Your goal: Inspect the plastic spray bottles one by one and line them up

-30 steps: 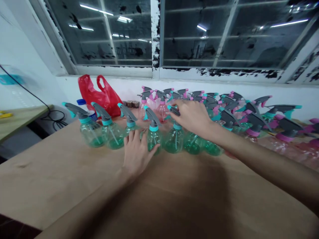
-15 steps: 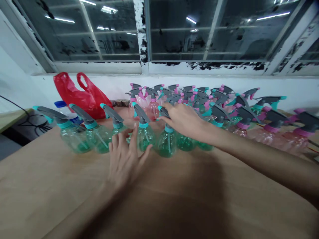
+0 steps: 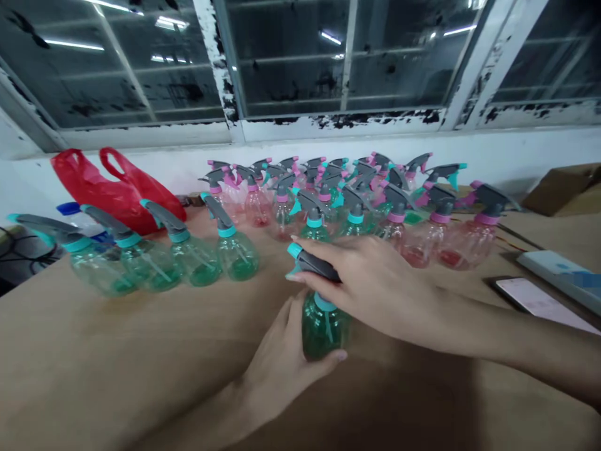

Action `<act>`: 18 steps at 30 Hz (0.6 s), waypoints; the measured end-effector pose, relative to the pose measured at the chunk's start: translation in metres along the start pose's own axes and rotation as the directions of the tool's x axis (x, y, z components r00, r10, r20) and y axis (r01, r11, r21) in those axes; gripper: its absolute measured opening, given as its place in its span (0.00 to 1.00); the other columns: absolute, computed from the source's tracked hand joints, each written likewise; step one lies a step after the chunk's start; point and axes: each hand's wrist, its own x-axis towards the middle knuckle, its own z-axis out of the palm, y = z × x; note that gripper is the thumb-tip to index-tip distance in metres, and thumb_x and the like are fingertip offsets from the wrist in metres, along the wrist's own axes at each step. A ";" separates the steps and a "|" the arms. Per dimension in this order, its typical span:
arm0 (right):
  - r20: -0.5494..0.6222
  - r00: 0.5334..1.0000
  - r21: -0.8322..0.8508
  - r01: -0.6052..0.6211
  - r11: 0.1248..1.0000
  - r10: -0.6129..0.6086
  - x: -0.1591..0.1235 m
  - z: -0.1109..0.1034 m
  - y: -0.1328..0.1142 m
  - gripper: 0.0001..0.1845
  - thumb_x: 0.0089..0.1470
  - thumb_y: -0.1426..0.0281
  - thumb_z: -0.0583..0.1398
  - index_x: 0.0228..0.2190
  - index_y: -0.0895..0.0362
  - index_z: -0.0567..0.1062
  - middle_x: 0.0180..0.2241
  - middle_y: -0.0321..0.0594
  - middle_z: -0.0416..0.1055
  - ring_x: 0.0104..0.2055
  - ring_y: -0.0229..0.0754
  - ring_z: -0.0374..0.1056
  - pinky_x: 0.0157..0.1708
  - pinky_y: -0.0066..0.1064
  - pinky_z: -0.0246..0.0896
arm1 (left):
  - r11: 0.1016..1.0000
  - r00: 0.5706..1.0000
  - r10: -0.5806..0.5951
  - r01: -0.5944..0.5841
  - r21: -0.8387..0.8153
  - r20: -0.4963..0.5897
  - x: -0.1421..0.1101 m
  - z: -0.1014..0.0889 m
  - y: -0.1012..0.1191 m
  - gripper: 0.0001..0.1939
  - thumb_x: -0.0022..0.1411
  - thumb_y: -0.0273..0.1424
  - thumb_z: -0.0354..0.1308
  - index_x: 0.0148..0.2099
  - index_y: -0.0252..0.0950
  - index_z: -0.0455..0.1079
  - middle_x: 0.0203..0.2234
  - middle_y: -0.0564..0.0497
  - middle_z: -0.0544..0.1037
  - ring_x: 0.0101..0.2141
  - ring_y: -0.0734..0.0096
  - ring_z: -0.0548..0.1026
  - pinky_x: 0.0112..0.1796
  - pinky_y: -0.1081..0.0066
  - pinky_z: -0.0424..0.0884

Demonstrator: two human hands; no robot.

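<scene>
A green spray bottle [image 3: 325,329] with a grey and teal trigger head is between my two hands, drawn forward of the others. My left hand [image 3: 284,354] wraps round its body from the left, the thumb under the lower front. From the right, my right hand [image 3: 375,282] closes over the spray head, thumb and fingers on its grey part. Green liquid shows through the clear wall. Four-sided views of its base are hidden by my left fingers. To the left, several like green spray bottles [image 3: 238,257] stand in a slanting row.
Behind stand several pink spray bottles [image 3: 257,207] mixed with green ones. A red plastic bag [image 3: 126,197] and a blue-capped bottle [image 3: 72,216] are at the left. A phone [image 3: 539,300], a white power strip [image 3: 563,275] and a cardboard box [image 3: 566,188] lie to the right.
My right hand has brought one green spray bottle out of the row towards me. My left hand has moved right and closed round its body. The view has shifted to the right.
</scene>
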 end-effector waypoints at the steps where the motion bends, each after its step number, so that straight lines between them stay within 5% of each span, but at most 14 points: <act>1: 0.023 1.000 0.082 -0.016 0.997 0.014 -0.008 -0.005 0.007 0.24 0.60 0.55 0.52 0.49 0.56 0.73 0.28 0.44 0.77 0.32 0.50 0.72 0.29 0.38 0.60 | 1.000 1.000 0.011 -0.011 -0.019 0.007 0.000 0.005 0.004 0.43 0.57 0.39 0.63 0.66 0.43 0.41 0.57 0.41 0.63 0.55 0.47 0.64 0.51 0.46 0.64; 3: 0.097 0.994 0.269 -0.064 0.961 0.039 -0.025 -0.013 0.025 0.29 0.56 0.51 0.55 0.54 0.52 0.69 0.40 0.45 0.77 0.42 0.53 0.71 0.37 0.41 0.63 | 0.999 1.000 0.021 -0.021 -0.041 0.016 0.001 0.014 0.009 0.42 0.58 0.39 0.62 0.66 0.43 0.42 0.58 0.41 0.62 0.56 0.47 0.63 0.52 0.47 0.63; 5: 0.176 0.984 0.409 -0.091 0.908 0.019 -0.040 -0.016 0.049 0.39 0.49 0.50 0.60 0.60 0.45 0.59 0.59 0.40 0.62 0.59 0.56 0.59 0.51 0.47 0.58 | 0.998 0.999 0.026 -0.024 -0.063 0.032 0.004 0.021 0.012 0.42 0.58 0.41 0.62 0.66 0.43 0.43 0.57 0.41 0.62 0.55 0.47 0.63 0.52 0.48 0.64; 7: 0.260 0.964 0.550 -0.103 0.829 -0.053 -0.051 -0.011 0.072 0.52 0.40 0.51 0.67 0.63 0.41 0.49 0.65 0.36 0.50 0.64 0.57 0.50 0.58 0.51 0.49 | 0.996 0.998 0.031 -0.026 -0.090 0.051 0.009 0.028 0.014 0.41 0.58 0.41 0.63 0.66 0.43 0.44 0.56 0.41 0.64 0.55 0.48 0.64 0.51 0.48 0.65; 10: 0.260 0.964 0.667 -0.141 0.732 -0.052 -0.059 0.009 0.097 0.57 0.37 0.57 0.70 0.63 0.41 0.47 0.65 0.39 0.50 0.64 0.56 0.50 0.59 0.52 0.48 | 0.990 0.997 0.050 -0.041 -0.138 0.058 0.021 0.039 0.018 0.40 0.57 0.38 0.64 0.65 0.42 0.45 0.56 0.41 0.64 0.55 0.50 0.64 0.51 0.49 0.64; 13: 0.177 0.980 0.790 -0.086 0.608 -0.090 -0.059 0.028 0.104 0.56 0.36 0.63 0.71 0.62 0.47 0.50 0.60 0.46 0.59 0.58 0.53 0.61 0.54 0.46 0.59 | 0.985 0.996 0.079 -0.073 -0.155 0.032 0.033 0.054 0.021 0.41 0.56 0.36 0.65 0.64 0.40 0.46 0.57 0.41 0.61 0.57 0.49 0.61 0.53 0.48 0.61; 18: -0.001 0.999 0.857 0.018 0.516 -0.034 -0.058 0.034 0.098 0.40 0.40 0.69 0.70 0.54 0.51 0.64 0.47 0.41 0.70 0.44 0.45 0.70 0.51 0.40 0.61 | 0.981 0.988 0.155 -0.153 -0.117 0.007 0.052 0.078 0.023 0.46 0.53 0.37 0.67 0.65 0.37 0.44 0.57 0.38 0.61 0.57 0.45 0.60 0.54 0.44 0.58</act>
